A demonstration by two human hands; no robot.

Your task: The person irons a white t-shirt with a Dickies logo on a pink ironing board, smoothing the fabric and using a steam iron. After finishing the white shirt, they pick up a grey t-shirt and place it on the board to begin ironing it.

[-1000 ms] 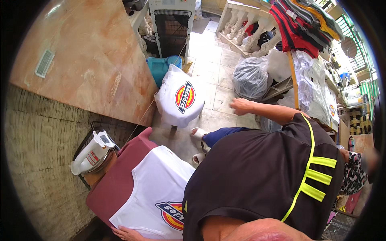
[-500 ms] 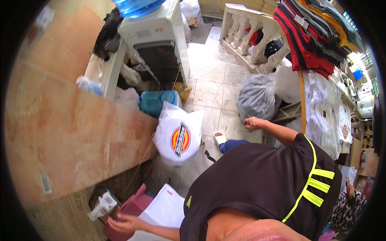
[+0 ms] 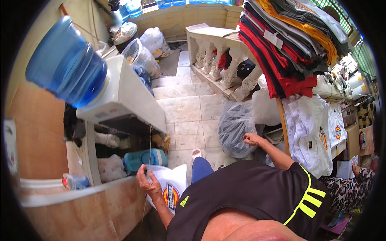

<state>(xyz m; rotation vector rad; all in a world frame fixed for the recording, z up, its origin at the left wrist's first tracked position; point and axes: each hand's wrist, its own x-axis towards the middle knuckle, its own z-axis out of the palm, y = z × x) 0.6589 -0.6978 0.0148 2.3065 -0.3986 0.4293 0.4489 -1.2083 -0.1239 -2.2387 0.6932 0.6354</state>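
Observation:
A white cloth piece with a round red-and-yellow printed emblem (image 3: 179, 176) lies low in front of me, partly covered by my left arm. Over its left edge is my left hand (image 3: 150, 185), fingers loosely bent and apart; no firm hold on the cloth shows. My right hand (image 3: 252, 139) hangs in front of a grey plastic bag (image 3: 237, 120) with its fingers curled in and nothing seen in them. A bare wooden panel edge (image 3: 102, 211) runs to the left of my left hand.
A white water dispenser (image 3: 136, 94) with a big blue bottle (image 3: 68, 64) leans into view at left, above a teal jug (image 3: 144, 157). Tiled floor (image 3: 185, 108) leads to a balustrade (image 3: 223, 60). Folded shirts (image 3: 281, 52) and white printed shirts (image 3: 307, 132) are stacked at right; another person's patterned sleeve (image 3: 350, 188) shows there.
My view has swung left and forward with my body. My left hand has risen from beside the maroon and white cloths to the emblem cloth. My right hand stays near the grey bag.

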